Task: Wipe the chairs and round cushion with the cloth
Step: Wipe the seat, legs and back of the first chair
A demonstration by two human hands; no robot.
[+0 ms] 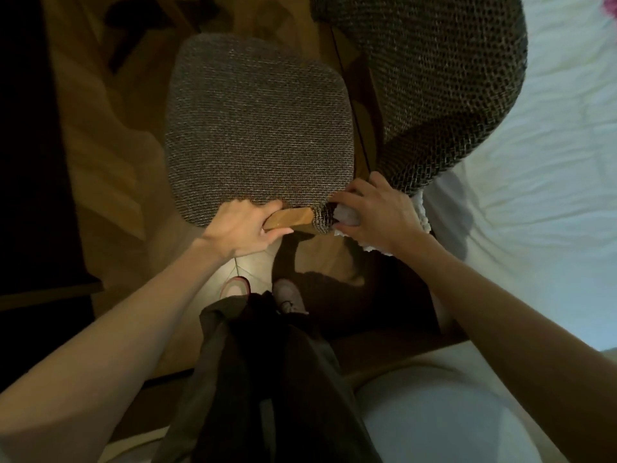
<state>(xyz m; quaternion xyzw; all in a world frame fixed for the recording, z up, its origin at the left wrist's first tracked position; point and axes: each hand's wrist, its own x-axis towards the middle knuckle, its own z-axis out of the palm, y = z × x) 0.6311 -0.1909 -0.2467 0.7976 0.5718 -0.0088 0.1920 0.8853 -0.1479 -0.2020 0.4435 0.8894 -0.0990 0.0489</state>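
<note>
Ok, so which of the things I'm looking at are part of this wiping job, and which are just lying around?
Part of the job:
white cloth in the right hand
grey woven chair seat
wooden rail gripped by the left hand
dark mesh-woven piece beside it, probably another chair

Just lying about:
white bed sheet
slipper
wooden floor

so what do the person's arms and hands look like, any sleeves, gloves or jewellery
The left hand and right hand are both bare, with no gloves. No rings, watch or bracelet can be made out in the dim light. Both arms are uncovered as far up as the frame shows, so no sleeve is visible.
</note>
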